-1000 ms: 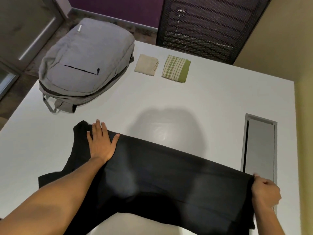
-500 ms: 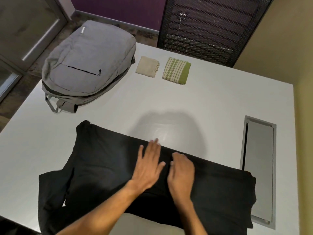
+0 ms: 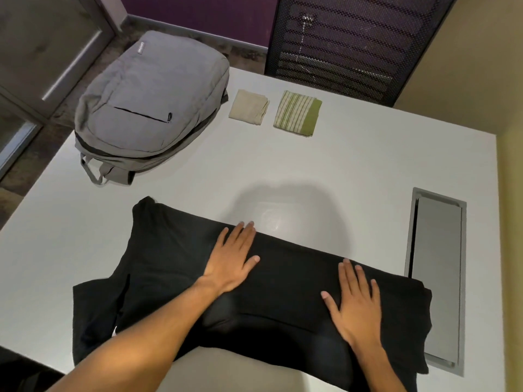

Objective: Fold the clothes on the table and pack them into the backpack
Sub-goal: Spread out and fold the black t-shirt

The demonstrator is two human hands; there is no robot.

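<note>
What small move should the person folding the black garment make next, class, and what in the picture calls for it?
Probably fold the loose left end in over the middle. Both the left hand and right hand lie flat on the black garment, which is a long, smoothed band, while its left end still spreads unevenly toward the table edge. It looks too long for the backpack.

A black garment (image 3: 283, 292) lies folded into a wide band across the near part of a white surface (image 3: 353, 171). Both hands press flat on the garment with straight fingers: the left hand (image 3: 232, 258) near its middle, the right hand (image 3: 353, 304) toward its right end. Beyond the garment to the left lies a grey backpack (image 3: 147, 108). Beside the backpack sit a folded beige cloth (image 3: 249, 107) and a folded green striped cloth (image 3: 297, 113). A grey metal panel (image 3: 435, 278) is set into the surface just right of the garment.
</note>
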